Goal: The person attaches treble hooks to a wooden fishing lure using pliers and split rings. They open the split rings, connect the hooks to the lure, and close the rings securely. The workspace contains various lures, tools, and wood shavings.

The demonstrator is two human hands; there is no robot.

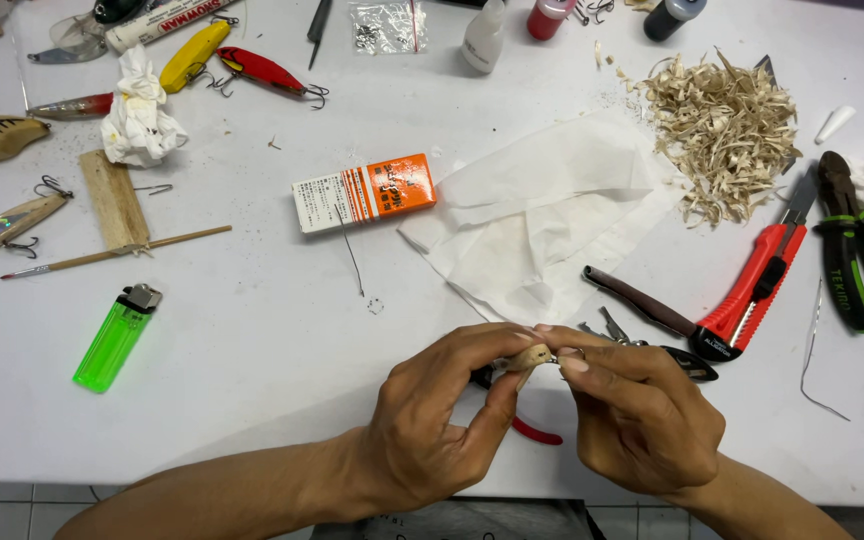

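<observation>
My left hand pinches a small pale wooden lure body between thumb and fingers, just above the white table's near edge. My right hand meets it from the right, its fingertips closed on the end of the same piece, where a thin wire sticks out. Under both hands lie small pliers with red handles, partly hidden.
A white tissue sheet, an orange and white box, a red utility knife, green-handled pliers, a pile of wood shavings. Left: green lighter, paintbrush, wood block, several hooked lures.
</observation>
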